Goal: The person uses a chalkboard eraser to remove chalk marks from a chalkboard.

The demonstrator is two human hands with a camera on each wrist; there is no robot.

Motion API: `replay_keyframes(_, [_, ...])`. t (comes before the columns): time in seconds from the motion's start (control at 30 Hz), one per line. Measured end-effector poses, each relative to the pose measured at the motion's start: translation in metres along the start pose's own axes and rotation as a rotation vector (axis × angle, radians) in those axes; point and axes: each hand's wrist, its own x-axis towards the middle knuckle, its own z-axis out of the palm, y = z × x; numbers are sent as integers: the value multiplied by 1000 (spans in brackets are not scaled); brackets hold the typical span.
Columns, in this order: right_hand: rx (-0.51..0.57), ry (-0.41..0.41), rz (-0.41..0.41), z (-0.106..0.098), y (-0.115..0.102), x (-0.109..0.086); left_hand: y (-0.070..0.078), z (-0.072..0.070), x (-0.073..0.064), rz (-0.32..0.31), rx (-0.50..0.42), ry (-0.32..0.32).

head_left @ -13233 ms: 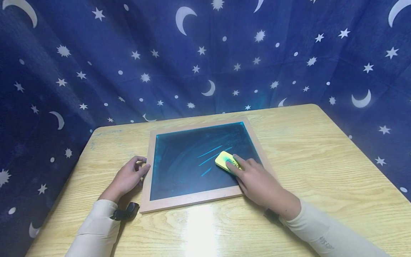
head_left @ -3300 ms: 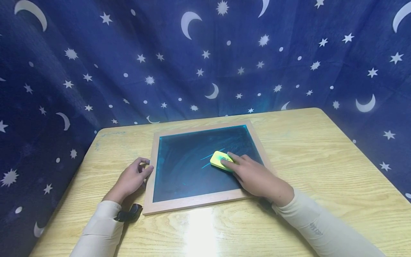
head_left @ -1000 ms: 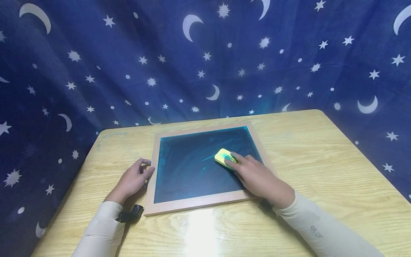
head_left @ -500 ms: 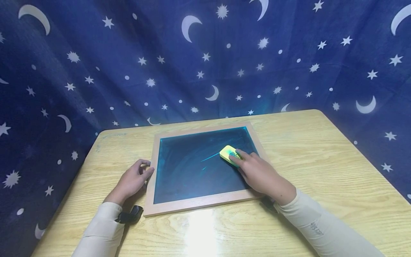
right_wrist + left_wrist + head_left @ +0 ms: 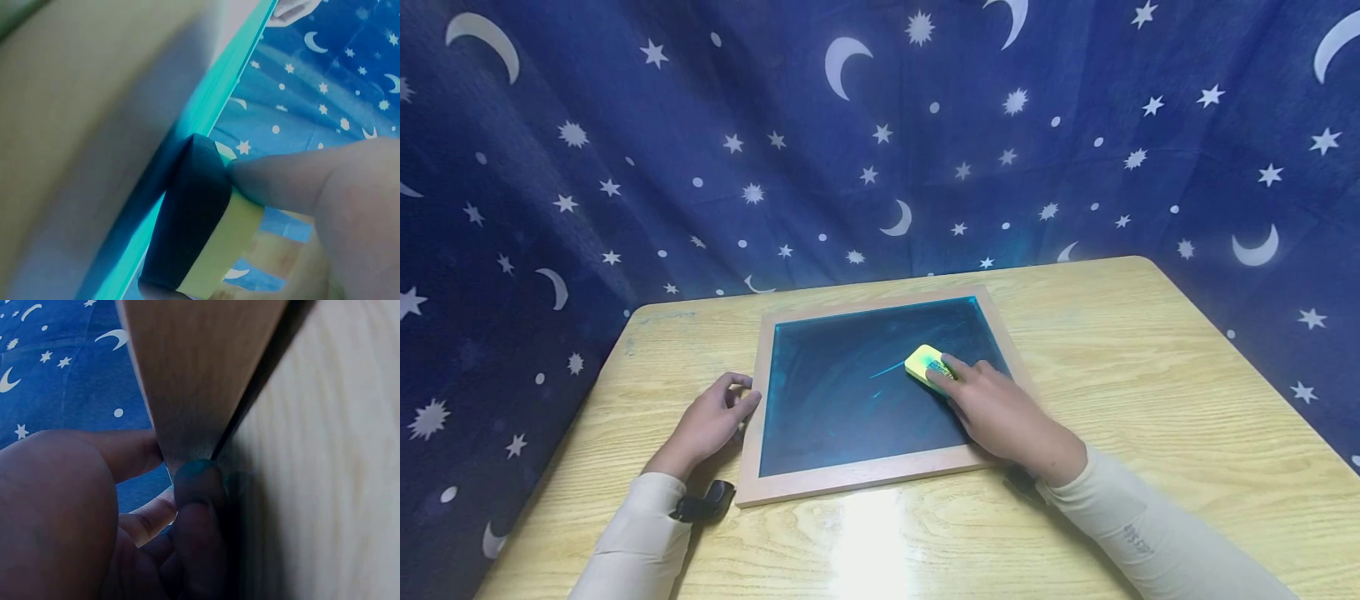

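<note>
A small wood-framed chalkboard (image 5: 850, 425) lies flat on the table. My right hand (image 5: 1000, 408) grips a yellow chalkboard eraser (image 5: 921, 362), its fingers over the top and side; in the right wrist view the eraser's dark felt (image 5: 190, 212) faces the board. One thin blue chalk line (image 5: 887, 369) runs up to the eraser's left end, with a short faint mark (image 5: 877, 394) below it. At the board's left side, my left hand (image 5: 709, 421) holds the frame edge with bent fingers. The left wrist view has its fingertips against the wooden frame (image 5: 194, 394).
The wooden table (image 5: 1150, 400) extends around the board, with faint blue smudges (image 5: 655, 317) near its back left corner. A dark blue curtain (image 5: 805, 133) with moons and stars hangs behind. A black wrist device (image 5: 706, 503) sits by the left sleeve.
Several blue chalk strokes have shrunk to one line and a faint mark. Over the last half second the eraser has slid left and slightly toward me. My left hand stays at the frame.
</note>
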Motion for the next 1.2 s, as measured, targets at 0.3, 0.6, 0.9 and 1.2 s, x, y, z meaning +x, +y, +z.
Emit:
replay_keyframes(0.3, [-8, 0, -73, 4, -17, -2, 0, 0, 1, -8, -6, 1])
replay_keyframes(0.6, [21, 2, -162, 7, -36, -7, 0, 0, 0, -1, 7, 7])
replay_keyframes(0.9, [10, -19, -195, 8, -47, -10, 0, 0, 0, -5, 0, 4])
replay_keyframes(1.2, [14, -33, -198, 8, -47, -11, 0, 1, 0, -14, -8, 3])
